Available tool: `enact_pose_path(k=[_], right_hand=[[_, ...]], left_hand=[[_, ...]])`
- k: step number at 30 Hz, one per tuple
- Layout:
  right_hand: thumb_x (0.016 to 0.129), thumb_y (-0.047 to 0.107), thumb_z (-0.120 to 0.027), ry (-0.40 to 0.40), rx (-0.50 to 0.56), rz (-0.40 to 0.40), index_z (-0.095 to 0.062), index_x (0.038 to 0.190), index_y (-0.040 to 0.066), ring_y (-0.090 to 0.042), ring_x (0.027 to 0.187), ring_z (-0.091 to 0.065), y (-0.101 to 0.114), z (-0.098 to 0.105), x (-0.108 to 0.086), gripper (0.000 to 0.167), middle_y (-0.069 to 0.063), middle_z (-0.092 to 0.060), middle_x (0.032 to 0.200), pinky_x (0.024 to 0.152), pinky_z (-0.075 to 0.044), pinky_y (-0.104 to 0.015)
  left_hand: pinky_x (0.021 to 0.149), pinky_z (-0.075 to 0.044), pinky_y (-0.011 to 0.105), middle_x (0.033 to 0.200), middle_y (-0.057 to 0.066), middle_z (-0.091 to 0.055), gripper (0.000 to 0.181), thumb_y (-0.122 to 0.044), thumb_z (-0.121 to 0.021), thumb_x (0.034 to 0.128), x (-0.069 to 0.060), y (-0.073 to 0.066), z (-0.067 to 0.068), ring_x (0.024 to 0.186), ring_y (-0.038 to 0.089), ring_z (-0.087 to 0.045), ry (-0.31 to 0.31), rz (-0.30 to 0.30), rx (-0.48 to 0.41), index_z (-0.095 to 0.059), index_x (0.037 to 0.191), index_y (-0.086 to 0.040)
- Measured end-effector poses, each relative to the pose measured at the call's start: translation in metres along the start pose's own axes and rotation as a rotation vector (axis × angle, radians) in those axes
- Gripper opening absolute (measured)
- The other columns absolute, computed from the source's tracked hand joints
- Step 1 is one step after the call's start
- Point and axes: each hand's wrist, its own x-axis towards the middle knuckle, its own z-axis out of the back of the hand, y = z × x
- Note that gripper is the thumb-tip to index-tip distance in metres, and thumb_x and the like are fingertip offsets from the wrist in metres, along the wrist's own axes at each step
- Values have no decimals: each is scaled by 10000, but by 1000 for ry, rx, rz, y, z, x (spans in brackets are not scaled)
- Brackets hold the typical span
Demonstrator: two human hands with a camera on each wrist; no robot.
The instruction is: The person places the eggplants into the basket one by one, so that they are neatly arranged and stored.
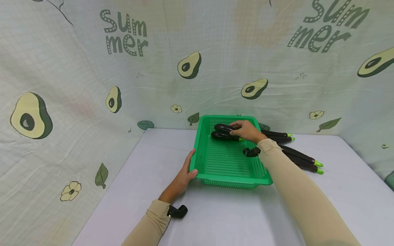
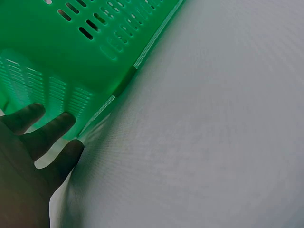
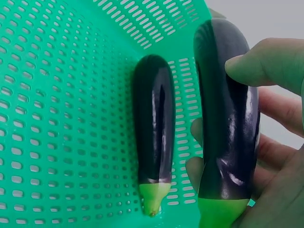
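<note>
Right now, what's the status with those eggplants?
Right hand grips one eggplant at far end of green basket. Left hand touches basket's side. Second eggplant lies inside. No obstruction visible.

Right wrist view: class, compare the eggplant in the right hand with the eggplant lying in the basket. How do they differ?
The held eggplant is gripped by the right hand; the lying eggplant rests untouched in the green basket. The held eggplant looks larger in this view than the lying eggplant. The lying eggplant's green cap shows whole; the held eggplant's is cut by the picture's edge. Both have glossy dark skin.
</note>
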Motion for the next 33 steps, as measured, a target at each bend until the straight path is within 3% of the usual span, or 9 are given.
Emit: enact_pose_path(k=[15, 26, 33], right_hand=[[970, 191, -673, 5, -56, -14, -571, 1395, 38, -391, 1254, -503, -7, -4, 11, 463, -220, -533, 1386, 960, -453, -546], [977, 150, -663, 45, -29, -9, -546, 1404, -11, -409, 1237, -528, -6, -6, 10, 471, -260, -541, 1381, 942, -473, -537], [970, 129, -658, 70, -96, -5, -559, 1390, -22, -408, 1216, -553, -4, -10, 11, 458, -264, -570, 1350, 941, -477, -539]], left_hand=[[1138, -72, 621, 1661, 111, 12, 941, -687, -504, 928, 1, -1, -1, 1494, 298, -31, 1, -1, -15, -26, 1622, -270], [1141, -38, 624, 1661, 136, 18, 960, -677, -496, 940, 2, 2, 0, 1493, 313, 1, -2, -26, -12, -23, 1624, -198], [1139, -50, 625, 1659, 137, 20, 958, -678, -497, 937, 2, 1, 0, 1493, 316, -11, 3, -17, -24, -19, 1624, -212]])
